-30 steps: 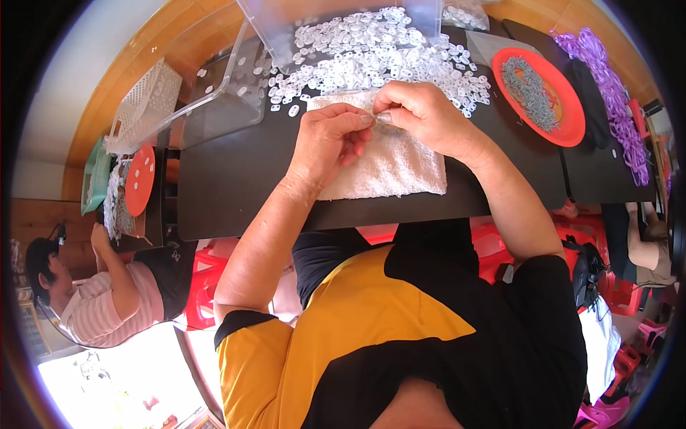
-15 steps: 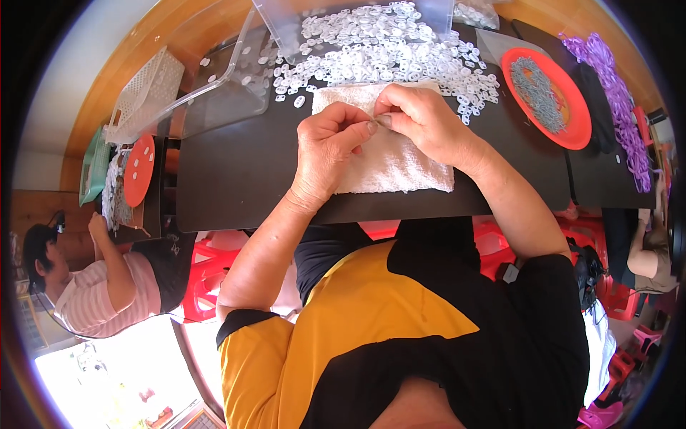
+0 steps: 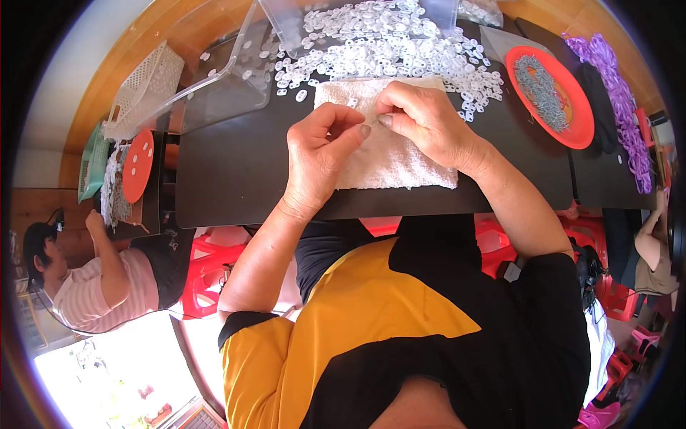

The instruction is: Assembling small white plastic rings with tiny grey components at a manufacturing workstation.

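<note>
Above a white terry towel my two hands are close together, fingertips a small gap apart. My left hand is closed, thumb toward the curled index finger; whatever it pinches is too small to make out. My right hand is closed in a pinch too, and what lies between its fingertips cannot be told. One small white oval plastic piece shows on the towel just beyond my left fingers. A wide heap of white oval plastic pieces with holes spreads past the towel's far edge.
A clear plastic bin stands at the far left. On the right, an orange-red plate holds many thin grey pieces, with a purple strand bundle beyond. A co-worker sits at the left, near an orange disc.
My hands have drawn slightly apart, the left shifting a little to the left. A white oval piece has come into sight on the towel beyond my left fingers.
</note>
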The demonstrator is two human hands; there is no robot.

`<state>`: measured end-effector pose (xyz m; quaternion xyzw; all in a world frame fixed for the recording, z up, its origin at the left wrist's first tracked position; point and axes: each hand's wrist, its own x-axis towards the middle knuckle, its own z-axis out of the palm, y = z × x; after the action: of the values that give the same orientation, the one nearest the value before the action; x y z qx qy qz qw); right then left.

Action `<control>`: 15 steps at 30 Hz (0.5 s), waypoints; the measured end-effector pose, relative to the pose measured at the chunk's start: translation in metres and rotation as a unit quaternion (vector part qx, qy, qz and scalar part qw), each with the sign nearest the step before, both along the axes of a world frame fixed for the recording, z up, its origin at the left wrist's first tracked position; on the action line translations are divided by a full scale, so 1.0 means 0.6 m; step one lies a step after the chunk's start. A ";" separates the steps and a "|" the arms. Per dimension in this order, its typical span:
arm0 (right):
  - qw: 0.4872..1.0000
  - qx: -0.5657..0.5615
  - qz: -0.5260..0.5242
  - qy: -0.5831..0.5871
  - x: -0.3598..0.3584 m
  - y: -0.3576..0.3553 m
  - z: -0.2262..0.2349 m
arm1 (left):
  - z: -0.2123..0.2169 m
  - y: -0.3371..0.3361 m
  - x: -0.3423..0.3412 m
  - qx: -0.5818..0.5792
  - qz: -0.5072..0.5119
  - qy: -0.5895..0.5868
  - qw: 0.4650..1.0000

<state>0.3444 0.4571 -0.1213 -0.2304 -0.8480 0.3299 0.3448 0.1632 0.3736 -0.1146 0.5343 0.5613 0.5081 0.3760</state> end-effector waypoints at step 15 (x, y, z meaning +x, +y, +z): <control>0.998 0.047 0.000 0.032 -0.013 -0.012 -0.009 | -0.010 -0.007 0.007 -0.041 0.008 -0.113 0.993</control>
<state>0.3367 0.4497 -0.1265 -0.2031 -0.8513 0.2966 0.3821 0.1671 0.3695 -0.1208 0.4531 0.5393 0.5449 0.4548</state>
